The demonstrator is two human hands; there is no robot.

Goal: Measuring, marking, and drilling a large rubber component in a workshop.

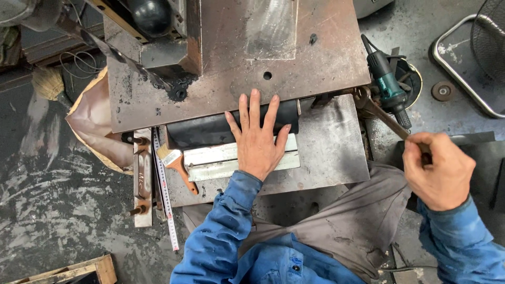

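- The left hand [258, 139] is laid flat, with the fingers spread open, on a black rectangular metal bar [210, 130] and on a pale grey angled metal profile [210, 160] just below it.
- Nothing is gripped by the left hand; the two pieces are only pressed down by the palm and fingers.
- The bar and the profile are placed on a lower grey steel plate [331, 152], at the front edge of a large rusty brown steel table [236, 58].
- The right hand [441, 168] is closed around the handle of a long rusty adjustable wrench [376, 110].
- The head of the wrench is seen at the right corner of the rusty table, near a green and black angle grinder [388, 84].
- A small paint brush with a wooden handle [179, 165] is lying just left of the profile, beside a white measuring tape [165, 194].
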